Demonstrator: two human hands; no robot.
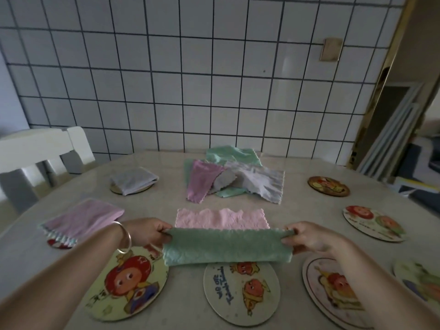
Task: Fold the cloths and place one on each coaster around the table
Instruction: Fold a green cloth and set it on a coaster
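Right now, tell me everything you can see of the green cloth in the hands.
The green cloth is soft, textured terry-like fabric with a scalloped edge. It is doubled over lengthwise and stretched level above the table, in front of a flat pink cloth. The left hand and right hand each pinch one end.

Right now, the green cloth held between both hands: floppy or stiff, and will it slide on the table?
Likely floppy: the green cloth sags and doubles over between the left hand and right hand. Probably light, since pinching fingers alone carry it. Its plush texture suggests it would drag rather than slide on the table.
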